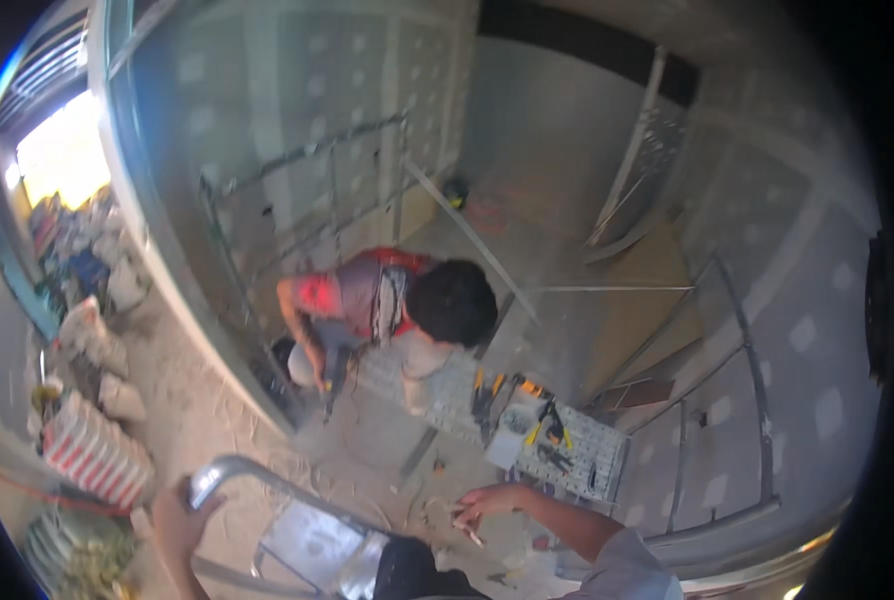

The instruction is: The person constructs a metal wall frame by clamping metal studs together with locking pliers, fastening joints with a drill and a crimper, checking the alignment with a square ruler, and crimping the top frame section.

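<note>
My left hand (174, 522) wraps the ladder rail (229, 468), lower left of frame. My right hand (487, 500), lower centre, has its grip pinched narrow on a small screw-like piece (470, 533). Best keep the left firm and the pinch tight above the co-worker (397, 305) crouching mid-frame.

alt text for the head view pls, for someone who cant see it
Seen from high up, the left hand grips a ladder's metal rail while the right hand holds a small pale object over the dusty floor. Below, another person crouches by a metal stud frame, with tools on a board nearby.
</note>
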